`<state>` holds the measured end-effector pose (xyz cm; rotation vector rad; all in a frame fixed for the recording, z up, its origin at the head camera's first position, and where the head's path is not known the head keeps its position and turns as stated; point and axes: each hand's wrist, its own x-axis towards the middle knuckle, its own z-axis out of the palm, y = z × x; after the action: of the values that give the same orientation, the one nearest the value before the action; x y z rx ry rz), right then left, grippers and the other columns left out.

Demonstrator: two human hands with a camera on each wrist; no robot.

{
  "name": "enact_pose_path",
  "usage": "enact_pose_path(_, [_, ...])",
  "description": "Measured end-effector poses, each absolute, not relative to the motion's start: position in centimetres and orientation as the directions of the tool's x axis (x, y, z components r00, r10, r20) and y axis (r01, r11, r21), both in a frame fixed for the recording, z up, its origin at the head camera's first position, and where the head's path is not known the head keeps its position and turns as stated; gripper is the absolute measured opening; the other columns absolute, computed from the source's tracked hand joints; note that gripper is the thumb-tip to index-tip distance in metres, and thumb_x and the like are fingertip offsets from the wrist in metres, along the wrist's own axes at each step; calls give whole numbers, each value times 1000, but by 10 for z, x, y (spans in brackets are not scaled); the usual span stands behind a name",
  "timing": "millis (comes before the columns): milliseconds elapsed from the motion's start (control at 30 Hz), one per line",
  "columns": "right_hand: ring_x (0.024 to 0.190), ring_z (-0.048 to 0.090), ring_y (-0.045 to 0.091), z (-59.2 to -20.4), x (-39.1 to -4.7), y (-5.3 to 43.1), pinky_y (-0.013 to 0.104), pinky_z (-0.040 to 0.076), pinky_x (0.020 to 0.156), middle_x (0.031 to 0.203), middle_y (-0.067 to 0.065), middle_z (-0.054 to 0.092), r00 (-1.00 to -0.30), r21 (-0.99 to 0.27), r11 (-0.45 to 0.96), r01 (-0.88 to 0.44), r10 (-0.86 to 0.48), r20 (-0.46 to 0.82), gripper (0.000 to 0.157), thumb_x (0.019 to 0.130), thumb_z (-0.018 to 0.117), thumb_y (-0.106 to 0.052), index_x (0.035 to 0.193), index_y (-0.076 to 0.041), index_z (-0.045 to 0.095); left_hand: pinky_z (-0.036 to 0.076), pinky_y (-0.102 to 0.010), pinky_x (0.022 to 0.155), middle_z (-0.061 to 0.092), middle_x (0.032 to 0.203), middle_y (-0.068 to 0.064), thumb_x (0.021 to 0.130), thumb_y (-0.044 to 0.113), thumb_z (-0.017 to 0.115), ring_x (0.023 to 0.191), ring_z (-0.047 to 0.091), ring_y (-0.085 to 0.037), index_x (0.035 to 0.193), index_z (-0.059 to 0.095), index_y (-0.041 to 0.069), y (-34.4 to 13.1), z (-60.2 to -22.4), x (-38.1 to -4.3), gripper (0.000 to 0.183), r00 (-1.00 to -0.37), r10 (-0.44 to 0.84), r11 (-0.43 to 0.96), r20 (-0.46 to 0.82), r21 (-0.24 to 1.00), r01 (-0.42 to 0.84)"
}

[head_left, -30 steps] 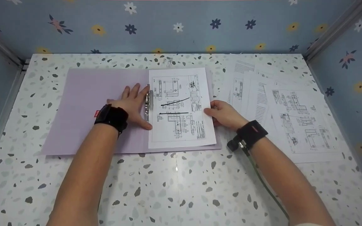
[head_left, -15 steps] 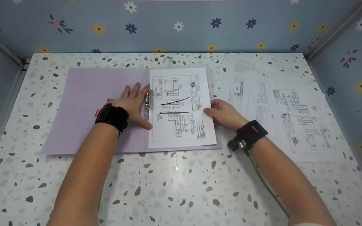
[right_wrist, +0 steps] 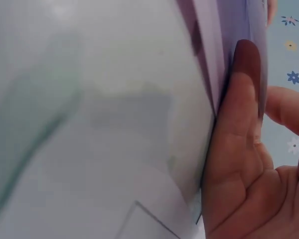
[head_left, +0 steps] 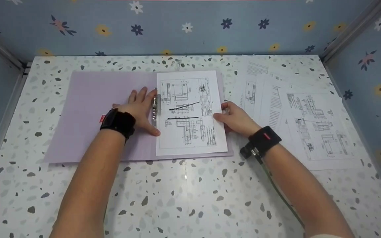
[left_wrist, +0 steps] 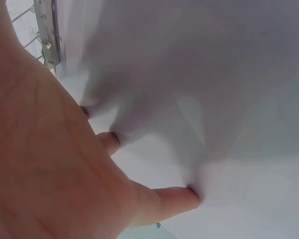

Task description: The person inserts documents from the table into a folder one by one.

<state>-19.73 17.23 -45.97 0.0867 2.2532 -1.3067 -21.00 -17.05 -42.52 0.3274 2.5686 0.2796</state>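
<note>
A light purple ring binder lies spread flat, its metal ring clip along the spine. Sheets of paper with a technical drawing and two bold black strokes lie on its right half. My left hand rests with fingers spread on the left cover beside the clip, thumb tip at the paper's left edge. In the left wrist view its fingertips touch the purple cover. At the paper's right edge my right hand pinches it, thumb on top, fingers underneath in the right wrist view.
Several loose printed sheets overlap on the right of the speckled white table, behind and beside the right wrist. A blue flowered panel borders the back, with similar panels at both sides. A green cable runs along the right forearm.
The right hand's fingers have shifted very slightly up along the paper's edge. The left hand, the binder and the loose sheets stay where they were.
</note>
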Motion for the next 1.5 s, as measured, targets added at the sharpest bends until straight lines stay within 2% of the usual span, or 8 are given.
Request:
enact_pose_path(333, [76,71,25,-456,-196,188,33,59,66,97,14,70,-876,-786,544,295,-174,-449,54,94,68,-34,138,-14,43,19,-90,88,-5,165,-19,62,64,86,149,-4,-47,161,-4,20,-170,-425,-212,141,-830,289,950,-477,248,188])
enact_pose_path(700, [86,70,32,-444,-192,212,41,59,79,101,17,70,-871,-789,526,317,-168,-462,53,97,66,-28,141,-14,41,14,-91,86,-6,165,-21,61,65,86,148,-4,-49,161,-6,20,-172,-426,-211,143,-825,301,944,-477,273,187])
enact_pose_path(900, [87,69,31,-434,-189,244,41,56,76,102,15,70,-908,-767,570,296,-81,-411,53,99,62,-34,144,-15,41,13,-92,85,-8,164,-22,60,66,86,147,-5,-51,161,-7,21,-173,-427,-213,144,-819,308,942,-484,278,190])
enact_pose_path(1100, [90,70,30,-431,-188,296,41,58,81,105,19,69,-946,-779,562,277,21,-322,57,99,60,-38,145,-11,39,14,-91,85,-10,164,-21,59,69,85,147,-7,-51,160,-9,21,-174,-430,-214,146,-816,298,947,-494,262,187])
enact_pose_path(1233, [90,70,32,-431,-181,321,40,59,80,104,21,69,-960,-759,594,266,91,-265,51,101,58,-36,142,-9,42,10,-92,85,-14,164,-21,57,72,84,146,-11,-50,160,-11,23,-177,-432,-214,148,-810,297,946,-506,274,175])
enact_pose_path(1367, [99,66,31,-433,-168,304,44,53,87,112,15,68,-986,-667,734,124,16,-165,40,102,56,-32,136,-11,55,9,-92,85,-15,164,-20,57,72,84,146,-13,-50,159,-12,23,-178,-431,-213,148,-807,302,942,-507,288,172])
enact_pose_path(1433, [115,59,30,-436,-163,281,49,46,97,128,11,62,-987,-568,823,-20,-105,-118,40,101,56,-35,137,-16,58,8,-92,86,-13,164,-20,59,70,84,147,-11,-49,160,-11,23,-175,-428,-211,146,-811,298,943,-503,286,169])
enact_pose_path(1500, [134,45,31,-440,-161,255,54,36,108,147,9,48,-966,-468,868,-166,-239,-102,46,100,57,-42,142,-22,57,8,-91,86,-14,164,-20,59,68,85,147,-12,-49,160,-11,23,-173,-428,-211,146,-813,297,943,-501,289,167])
